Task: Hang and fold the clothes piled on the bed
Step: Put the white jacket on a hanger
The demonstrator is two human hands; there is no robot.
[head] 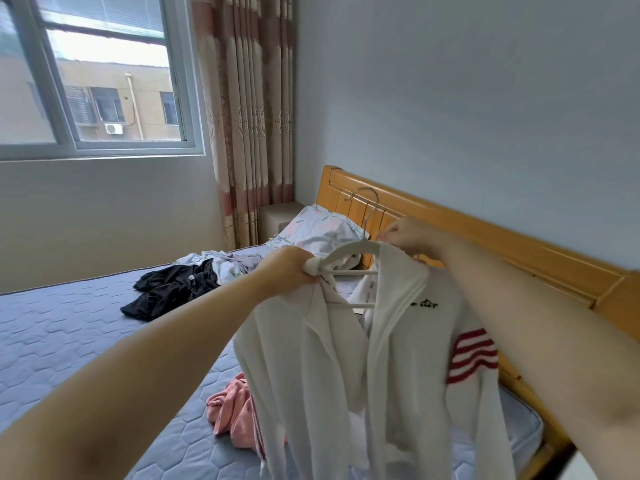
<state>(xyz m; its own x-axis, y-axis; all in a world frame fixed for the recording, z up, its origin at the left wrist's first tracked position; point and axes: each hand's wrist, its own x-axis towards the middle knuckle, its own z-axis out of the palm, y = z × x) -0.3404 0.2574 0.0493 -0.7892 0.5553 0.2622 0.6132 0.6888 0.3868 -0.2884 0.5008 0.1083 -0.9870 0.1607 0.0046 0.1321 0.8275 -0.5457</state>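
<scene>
Both forearms filled the bottom of the shot, reaching up and out over the bed (69, 334). Left hand (291, 268) had its fingers curled tight around a bunched bit of the white jacket (398, 368) at the left tip of the white hanger (349, 252), while the right hand (412, 237) pinched the collar area up by the hanger's neck, right under the metal hook (367, 202). So the hanger bar ran roughly left to right between the two hands, tilted a little, with the jacket hanging down from it, well above the mattress. Right shoulder looked seated already, red-striped sleeve dangling on that side. Left shoulder seemed the loose one, and since the left hand was sitting right on it, I'd guess that's the hand to tug the fabric over the hanger end. A pink garment (232, 414) lay on the bed just below, and a black garment (173, 289) lay further off toward the window.
</scene>
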